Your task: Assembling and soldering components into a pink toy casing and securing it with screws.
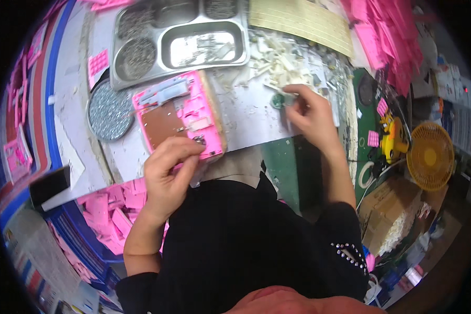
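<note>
Here the left hand (167, 167) pinches the pink board (180, 115) (near edge); the right hand (309, 112) grips a small part (279, 100) to its right.

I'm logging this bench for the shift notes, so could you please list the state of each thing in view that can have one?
Left hand: fingertips pressed on the pink fixture's near edge.
Right hand: pinching a small part beside the white scraps.
Pink fixture: flat on the bench, parts loaded.
Metal tray: compartments hold small metal parts.
Round dish: full of tiny silvery pieces.
Yellow fan: cannot tell if running.
</note>
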`<action>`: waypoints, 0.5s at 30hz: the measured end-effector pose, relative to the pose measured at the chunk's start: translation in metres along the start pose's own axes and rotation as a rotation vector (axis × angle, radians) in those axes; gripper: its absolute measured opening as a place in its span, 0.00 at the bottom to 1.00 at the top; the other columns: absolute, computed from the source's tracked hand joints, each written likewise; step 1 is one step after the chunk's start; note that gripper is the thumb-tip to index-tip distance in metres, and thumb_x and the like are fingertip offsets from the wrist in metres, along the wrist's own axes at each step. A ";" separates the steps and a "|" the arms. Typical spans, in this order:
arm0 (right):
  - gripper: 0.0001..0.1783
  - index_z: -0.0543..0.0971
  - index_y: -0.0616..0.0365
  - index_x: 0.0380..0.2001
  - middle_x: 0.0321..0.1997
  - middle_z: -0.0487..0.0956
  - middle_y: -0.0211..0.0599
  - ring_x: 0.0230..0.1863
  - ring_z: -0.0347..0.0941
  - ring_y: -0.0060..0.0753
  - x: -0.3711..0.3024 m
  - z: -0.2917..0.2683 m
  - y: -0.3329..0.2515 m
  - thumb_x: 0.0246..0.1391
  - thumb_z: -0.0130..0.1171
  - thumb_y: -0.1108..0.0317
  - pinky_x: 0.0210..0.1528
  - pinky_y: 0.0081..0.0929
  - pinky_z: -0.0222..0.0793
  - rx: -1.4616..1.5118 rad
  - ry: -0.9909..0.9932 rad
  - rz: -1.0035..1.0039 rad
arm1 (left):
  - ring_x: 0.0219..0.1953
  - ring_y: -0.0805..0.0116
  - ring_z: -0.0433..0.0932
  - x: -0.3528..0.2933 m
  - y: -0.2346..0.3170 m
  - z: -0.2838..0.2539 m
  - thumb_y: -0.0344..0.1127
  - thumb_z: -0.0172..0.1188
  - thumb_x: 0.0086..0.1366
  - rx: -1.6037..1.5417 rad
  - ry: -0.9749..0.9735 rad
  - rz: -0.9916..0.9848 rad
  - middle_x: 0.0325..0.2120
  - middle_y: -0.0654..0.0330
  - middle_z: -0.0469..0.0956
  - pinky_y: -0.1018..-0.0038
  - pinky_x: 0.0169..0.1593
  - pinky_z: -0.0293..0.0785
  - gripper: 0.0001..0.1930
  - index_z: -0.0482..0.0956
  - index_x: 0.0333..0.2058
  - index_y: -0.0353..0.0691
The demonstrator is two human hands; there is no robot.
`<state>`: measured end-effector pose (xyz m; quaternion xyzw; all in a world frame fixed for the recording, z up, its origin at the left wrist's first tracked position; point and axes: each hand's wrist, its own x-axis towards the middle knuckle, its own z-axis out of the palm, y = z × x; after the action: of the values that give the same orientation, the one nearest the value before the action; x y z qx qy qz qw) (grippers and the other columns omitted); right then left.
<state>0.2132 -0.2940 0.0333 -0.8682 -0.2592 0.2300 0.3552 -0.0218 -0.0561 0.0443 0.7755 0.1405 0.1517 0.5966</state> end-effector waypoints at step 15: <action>0.25 0.76 0.61 0.60 0.34 0.73 0.24 0.35 0.69 0.12 -0.016 0.081 -0.075 0.60 0.67 0.77 0.38 0.12 0.65 0.911 -0.534 0.003 | 0.41 0.75 0.83 -0.005 -0.012 0.008 0.22 0.64 0.67 -0.346 0.000 -0.189 0.39 0.59 0.82 0.79 0.43 0.81 0.17 0.75 0.54 0.35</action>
<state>0.1324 -0.2175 0.0396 -0.5373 -0.2130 0.5330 0.6180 -0.0232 -0.0623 0.0305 0.6449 0.1844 0.1169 0.7324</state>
